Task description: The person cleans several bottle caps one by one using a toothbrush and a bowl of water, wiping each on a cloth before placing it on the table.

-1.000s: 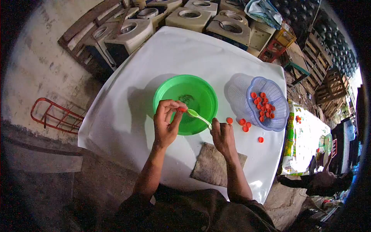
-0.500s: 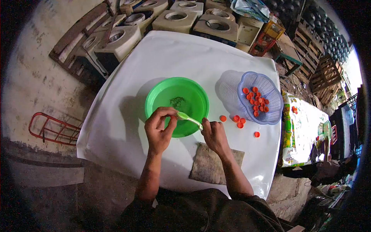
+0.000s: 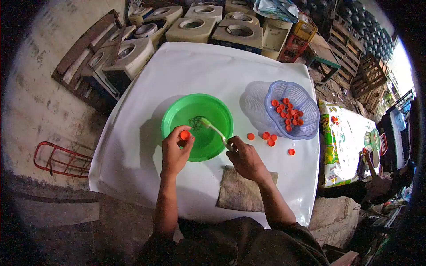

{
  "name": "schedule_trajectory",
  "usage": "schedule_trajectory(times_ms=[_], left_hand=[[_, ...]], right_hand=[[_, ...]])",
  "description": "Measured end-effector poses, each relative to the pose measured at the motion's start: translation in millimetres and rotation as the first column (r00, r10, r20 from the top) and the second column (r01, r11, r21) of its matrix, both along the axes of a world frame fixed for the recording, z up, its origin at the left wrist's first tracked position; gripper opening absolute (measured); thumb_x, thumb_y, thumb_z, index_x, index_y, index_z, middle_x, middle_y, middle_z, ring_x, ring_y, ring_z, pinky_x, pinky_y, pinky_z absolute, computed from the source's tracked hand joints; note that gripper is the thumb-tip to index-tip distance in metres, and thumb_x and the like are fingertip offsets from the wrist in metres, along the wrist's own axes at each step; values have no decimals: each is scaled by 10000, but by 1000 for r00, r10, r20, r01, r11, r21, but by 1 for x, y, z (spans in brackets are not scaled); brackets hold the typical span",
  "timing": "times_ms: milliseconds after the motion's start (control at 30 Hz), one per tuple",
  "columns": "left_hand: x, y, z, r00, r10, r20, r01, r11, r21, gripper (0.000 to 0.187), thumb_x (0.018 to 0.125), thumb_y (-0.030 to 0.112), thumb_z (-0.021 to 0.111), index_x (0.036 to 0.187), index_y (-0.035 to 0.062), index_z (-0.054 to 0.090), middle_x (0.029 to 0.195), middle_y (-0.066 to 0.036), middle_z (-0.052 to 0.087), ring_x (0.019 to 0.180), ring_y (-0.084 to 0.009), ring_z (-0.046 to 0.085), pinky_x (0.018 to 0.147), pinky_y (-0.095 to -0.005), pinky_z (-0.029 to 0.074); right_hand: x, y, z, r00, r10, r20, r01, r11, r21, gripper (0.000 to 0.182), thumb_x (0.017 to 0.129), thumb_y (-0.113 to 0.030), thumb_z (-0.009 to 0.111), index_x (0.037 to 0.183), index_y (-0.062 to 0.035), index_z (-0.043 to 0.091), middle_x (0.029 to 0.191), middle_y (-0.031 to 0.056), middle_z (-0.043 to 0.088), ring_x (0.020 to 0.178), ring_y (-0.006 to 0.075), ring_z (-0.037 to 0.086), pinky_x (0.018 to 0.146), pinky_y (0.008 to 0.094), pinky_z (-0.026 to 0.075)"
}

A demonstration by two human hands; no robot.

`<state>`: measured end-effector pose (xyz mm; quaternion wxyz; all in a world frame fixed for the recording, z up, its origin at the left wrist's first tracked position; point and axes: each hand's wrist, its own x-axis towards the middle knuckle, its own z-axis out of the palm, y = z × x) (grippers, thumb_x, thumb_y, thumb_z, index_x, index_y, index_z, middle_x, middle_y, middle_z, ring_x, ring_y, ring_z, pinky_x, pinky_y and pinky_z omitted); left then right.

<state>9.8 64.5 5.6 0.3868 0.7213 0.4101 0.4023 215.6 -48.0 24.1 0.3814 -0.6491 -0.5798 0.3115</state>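
Note:
Pinched in my left hand [image 3: 176,150] is a red bottle cap [image 3: 185,134], held over the near left part of a green basin [image 3: 166,119]. My right hand [image 3: 245,158] grips the handle of a toothbrush [image 3: 215,129], and its head points left over the basin. Inside the basin is what looks like water, with a dark patch of bits at the bottom. Several red caps [image 3: 271,142] lie on the white table to the right of the basin. More caps [image 3: 288,115] rest in a blue-purple plastic basket [image 3: 313,108].
A worn brown cloth [image 3: 242,191] lies at the near edge of the white-covered table [image 3: 133,177]. Old dispenser housings [image 3: 191,29] stand beyond it. To the right, another person's arm [image 3: 369,164] reaches toward a second table [image 3: 350,133]. A red metal rack [image 3: 62,159] leans at left.
The toothbrush head has moved away from my left hand, over the basin. My left hand has turned, so the red cap now shows between the fingers. The view has shifted slightly.

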Motion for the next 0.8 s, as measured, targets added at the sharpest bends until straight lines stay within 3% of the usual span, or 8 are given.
schedule_trajectory(times_ms=[200,300,400,467,500,567,633,800], left_hand=[[0,15,52,998,-39,56,37,999,36,152,973,51,499,1087,17,595,800,-74,664,601,-105,568,570,-273,485],[-7,13,97,995,-19,102,-9,962,274,170,982,60,480,1064,0,616,811,-53,628,642,-103,538,581,-245,443],[-10,8,98,910,1,414,-247,805,539,174,954,29,491,1038,16,643,827,-49,594,711,-124,543,637,-238,438],[-2,13,79,988,70,135,-131,844,520,155,956,43,497,1041,21,625,843,-86,606,736,-180,577,666,-280,461],[1,16,63,995,95,-12,-76,865,496,147,956,51,500,1042,23,616,851,-105,612,749,-208,595,681,-301,473],[5,31,-1,935,3,-355,87,968,237,107,959,74,513,1037,32,573,888,-157,623,827,-319,621,731,-392,490],[4,27,-2,950,-24,-310,94,972,215,109,989,123,481,1019,30,531,926,-187,630,888,-383,618,763,-447,484],[-2,11,72,989,-51,-141,63,994,88,247,1011,144,421,1164,34,581,908,-113,600,817,-223,573,755,-351,464]], right_hand=[[6,0,28,996,-5,91,-8,990,142,258,853,-9,633,1095,-2,543,854,196,654,744,338,645,656,405,481],[3,-6,48,992,-50,113,28,982,185,257,854,-9,638,1093,-3,543,824,184,642,715,323,636,641,400,475],[-7,-6,49,985,-152,78,134,971,200,263,870,-6,622,1116,-16,528,756,178,606,677,338,610,621,400,467],[-18,-1,33,974,-220,59,200,951,236,266,886,-17,596,1138,-15,514,738,195,608,696,389,614,619,439,471],[-15,3,5,957,-219,191,182,964,194,237,892,-35,581,1121,-10,524,770,213,631,742,414,622,638,480,474],[-5,1,-20,935,-17,353,17,1000,4,217,898,-53,571,1109,-14,536,816,226,648,778,410,635,664,505,473],[-5,1,-3,961,-115,252,101,993,67,220,894,-41,576,1108,-10,540,795,220,637,759,410,630,658,482,476],[-17,-10,48,978,-208,22,196,946,258,278,868,18,598,1136,4,524,728,196,580,699,410,601,621,418,463]])
